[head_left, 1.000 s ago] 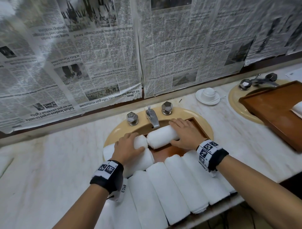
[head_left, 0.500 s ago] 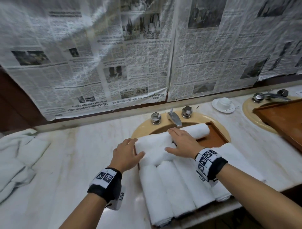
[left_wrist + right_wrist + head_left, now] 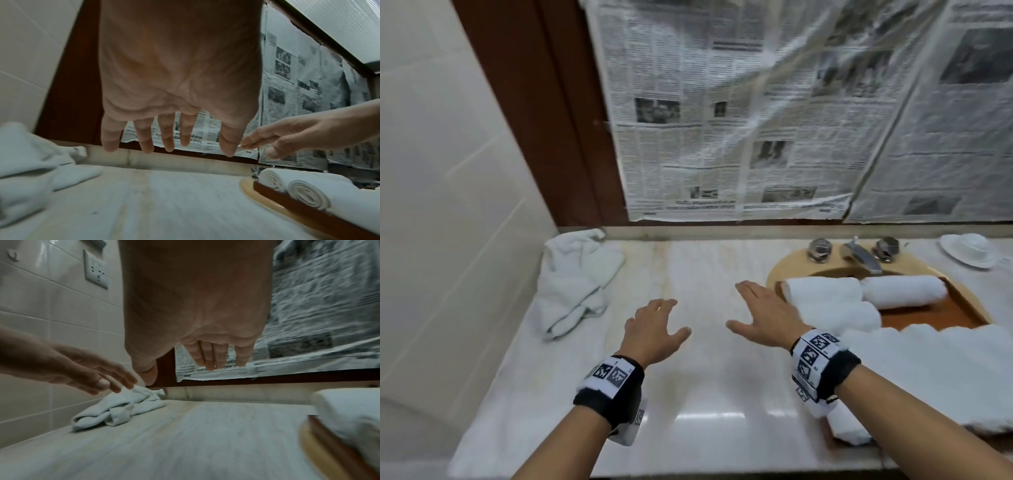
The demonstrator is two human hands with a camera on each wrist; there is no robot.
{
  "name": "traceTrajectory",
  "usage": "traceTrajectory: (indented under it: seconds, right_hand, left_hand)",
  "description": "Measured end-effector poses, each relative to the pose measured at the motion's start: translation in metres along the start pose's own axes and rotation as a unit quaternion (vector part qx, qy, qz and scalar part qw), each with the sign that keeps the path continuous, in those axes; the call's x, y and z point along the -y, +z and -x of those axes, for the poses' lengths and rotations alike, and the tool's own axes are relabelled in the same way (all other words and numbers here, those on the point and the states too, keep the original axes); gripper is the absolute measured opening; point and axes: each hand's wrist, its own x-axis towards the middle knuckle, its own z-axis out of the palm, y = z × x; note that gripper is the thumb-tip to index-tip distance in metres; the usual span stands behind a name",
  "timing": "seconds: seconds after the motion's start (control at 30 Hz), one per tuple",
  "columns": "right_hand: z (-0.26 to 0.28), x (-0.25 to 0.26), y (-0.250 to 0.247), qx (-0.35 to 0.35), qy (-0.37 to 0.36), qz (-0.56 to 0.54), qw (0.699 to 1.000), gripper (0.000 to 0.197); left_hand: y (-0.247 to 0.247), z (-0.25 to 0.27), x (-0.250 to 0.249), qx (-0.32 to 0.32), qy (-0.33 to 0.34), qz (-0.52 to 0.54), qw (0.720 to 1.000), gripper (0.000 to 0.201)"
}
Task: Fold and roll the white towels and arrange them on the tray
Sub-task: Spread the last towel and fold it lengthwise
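Both hands, the left hand (image 3: 654,329) and right hand (image 3: 763,315), have been lifted off the rolled towels (image 3: 866,294) on the tray (image 3: 941,313), fingers spread and empty, toward the crumpled towel (image 3: 575,284) left of it, seemingly next for folding.

Black wristbands (image 3: 613,394) with white tags

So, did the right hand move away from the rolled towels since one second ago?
Yes. The right hand has left the rolled towels on the tray and now hovers left of the sink rim, over bare counter.
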Motion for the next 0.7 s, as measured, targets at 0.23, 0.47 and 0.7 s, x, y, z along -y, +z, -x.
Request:
traceTrajectory:
  seconds: [0.23,0.47,0.7]
  right_hand:
    - [-0.053,0.08,0.025,0.043,-0.071,-0.038,0.996,0.089]
    - [-0.125,0.125,0.054,0.076,-0.13,-0.065,0.986,0.088]
    - [-0.194,0.162,0.082,0.118,-0.148,-0.113,0.975,0.074]
  left_hand:
    - [-0.026,0.002,0.078,-0.028,-0.062,-0.005,0.998,0.071]
    - [-0.044,-0.031,0.137,-0.062,-0.132,0.0,0.989,0.069]
    - [-0.065,-0.081,0.205,-0.097,-0.184,-0.046,0.977,0.075]
